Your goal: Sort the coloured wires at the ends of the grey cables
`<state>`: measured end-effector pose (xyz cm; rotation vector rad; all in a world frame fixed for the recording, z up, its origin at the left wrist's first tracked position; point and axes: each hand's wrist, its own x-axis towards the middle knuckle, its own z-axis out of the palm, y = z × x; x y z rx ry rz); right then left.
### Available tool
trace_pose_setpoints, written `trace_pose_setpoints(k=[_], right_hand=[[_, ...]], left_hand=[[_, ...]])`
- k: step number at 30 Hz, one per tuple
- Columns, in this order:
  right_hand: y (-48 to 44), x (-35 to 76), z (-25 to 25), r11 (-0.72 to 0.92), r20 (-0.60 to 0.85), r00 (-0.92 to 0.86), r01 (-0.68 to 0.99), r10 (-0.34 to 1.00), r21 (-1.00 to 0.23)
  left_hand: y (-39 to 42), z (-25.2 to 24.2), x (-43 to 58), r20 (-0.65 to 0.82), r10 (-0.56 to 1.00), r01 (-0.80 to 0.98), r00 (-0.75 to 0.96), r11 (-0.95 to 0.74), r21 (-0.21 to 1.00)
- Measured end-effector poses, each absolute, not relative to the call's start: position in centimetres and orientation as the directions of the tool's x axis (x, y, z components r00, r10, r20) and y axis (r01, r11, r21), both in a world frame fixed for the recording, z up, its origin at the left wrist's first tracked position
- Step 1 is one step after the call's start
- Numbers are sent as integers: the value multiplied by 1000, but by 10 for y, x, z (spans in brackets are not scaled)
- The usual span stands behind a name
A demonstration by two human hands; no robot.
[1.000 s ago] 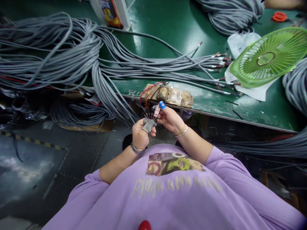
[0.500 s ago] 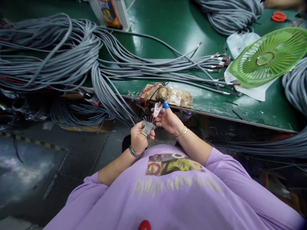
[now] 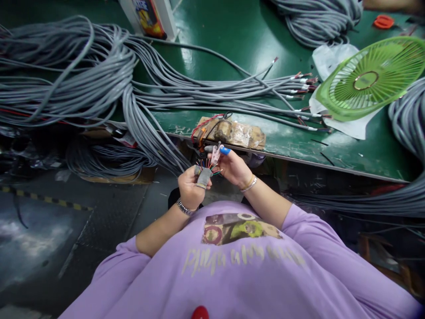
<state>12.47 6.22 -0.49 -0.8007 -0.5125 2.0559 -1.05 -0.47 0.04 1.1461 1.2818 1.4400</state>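
Note:
My left hand (image 3: 191, 188) is closed in front of my body, with grey knit finger sleeves (image 3: 203, 177) on thumb and finger. It pinches a multi-core cable end whose thin coloured wires (image 3: 208, 165) fan out upward in red, green, blue and other colours. My right hand (image 3: 234, 167), with blue tape (image 3: 225, 150) on its thumb, grips a small pale pink plastic piece (image 3: 216, 155), its exact kind unclear. That piece is just above the wire tips, and the right fingers are close beside the wires. The cable's jacket is hidden by my left hand.
Bundled grey cables (image 3: 83, 75) lie across the green table (image 3: 232, 57), their stripped ends pointing right. A taped cardboard block (image 3: 241, 133) sits at the table edge. A green fan (image 3: 365, 79) stands right, near another cable coil (image 3: 318, 20). A person's arm (image 3: 395, 4) shows at the top right.
My right thumb has bent down over the pale pink piece, which has turned more upright. Both hands stay close together at the fanned wires. The view has shifted slightly.

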Motion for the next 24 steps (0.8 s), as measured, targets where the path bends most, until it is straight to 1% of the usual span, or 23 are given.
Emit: trace_pose_setpoints(k=[4,9,12,19,24], right_hand=[[62,125,-4,-587,-341,-483,-589,807,-555],[63,118,-2,-586,-395,-435,-559,810,-587],[63,114,-1,-569,-398,-406,-580,823,-584],[66,111,-3,-594,-431,-416,-650,801,-475],[65,111,-5,-582,-381,-445,-684,810,-439]], left_hand=[[0,-2,-7,43,973,-84,-227,-63,994],[1,-8,-5,-11,971,-115,-238,-17,993],[1,-10,-3,-39,970,-130,-242,7,991],[-1,-9,2,-141,965,-240,-220,87,967],[-3,-5,5,-227,949,-305,-219,154,940]])
